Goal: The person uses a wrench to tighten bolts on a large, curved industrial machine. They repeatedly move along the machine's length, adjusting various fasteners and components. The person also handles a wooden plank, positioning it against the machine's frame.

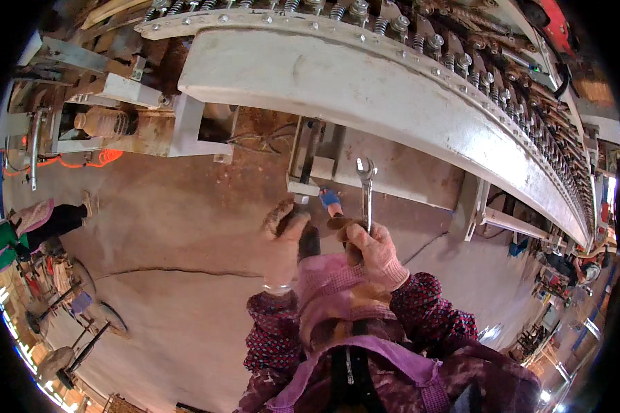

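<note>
In my right hand (pixel 373 251), which wears a pale, dirty work glove, a silvery open-end wrench (pixel 366 189) stands upright. Its forked jaw points away from me, and my fingers close round the lower shank. Just to the left is my left hand (pixel 282 241), in a similar soiled glove. Its fingers look bent and are partly smeared by motion, and I see nothing clear in them. Both hands are in front of my body, apart from the machine's long white beam (pixel 310 72).
Spring-loaded bolts (pixel 430 45) line the top of the beam. Below it stands a metal bracket (pixel 303 162) by a small blue object (pixel 329 198). A dark cable (pixel 179 270) crosses the floor. At left are an orange coiled hose (pixel 107 158), another person (pixel 41 230) and a wheeled cart (pixel 83 303).
</note>
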Motion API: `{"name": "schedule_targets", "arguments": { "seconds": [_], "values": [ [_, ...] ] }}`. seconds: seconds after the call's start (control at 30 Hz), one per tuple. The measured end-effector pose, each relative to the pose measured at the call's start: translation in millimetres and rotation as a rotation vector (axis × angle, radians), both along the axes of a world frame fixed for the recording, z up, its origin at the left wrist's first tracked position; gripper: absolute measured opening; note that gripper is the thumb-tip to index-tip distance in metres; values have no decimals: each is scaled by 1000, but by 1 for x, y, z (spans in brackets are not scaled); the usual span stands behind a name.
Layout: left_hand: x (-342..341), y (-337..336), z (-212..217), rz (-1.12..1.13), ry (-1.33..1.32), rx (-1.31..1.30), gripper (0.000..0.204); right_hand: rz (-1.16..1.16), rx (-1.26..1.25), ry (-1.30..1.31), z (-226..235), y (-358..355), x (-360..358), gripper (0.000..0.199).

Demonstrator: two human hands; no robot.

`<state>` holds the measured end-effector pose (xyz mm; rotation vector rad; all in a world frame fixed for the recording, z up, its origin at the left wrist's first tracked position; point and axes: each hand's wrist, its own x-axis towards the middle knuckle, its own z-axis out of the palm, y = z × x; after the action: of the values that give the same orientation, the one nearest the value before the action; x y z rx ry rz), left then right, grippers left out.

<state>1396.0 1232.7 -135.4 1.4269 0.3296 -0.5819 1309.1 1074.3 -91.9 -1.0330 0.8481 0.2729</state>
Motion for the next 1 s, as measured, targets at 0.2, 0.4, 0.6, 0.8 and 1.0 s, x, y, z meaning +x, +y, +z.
{"name": "schedule_targets", "arguments": {
  "seconds": [0.2,0.4,0.6,0.8,1.0],
  "values": [
    [-10,-13,15,0,11,98,39,109,-52,-4,-10,1,-7,38],
    [5,19,-30,96,766,-1188,36,137,-27,-58,-2,2,-4,38],
    [-13,-22,22,-48,-121,108,35,182,-87,-1,-10,-1,-4,35],
    [-6,15,-4,190,628,-710,33,142,-61,-58,-11,-5,-1,35],
    [-7,-17,15,-246,-343,567,33,164,-26,7,-14,-3,-5,37]
  ]
}}
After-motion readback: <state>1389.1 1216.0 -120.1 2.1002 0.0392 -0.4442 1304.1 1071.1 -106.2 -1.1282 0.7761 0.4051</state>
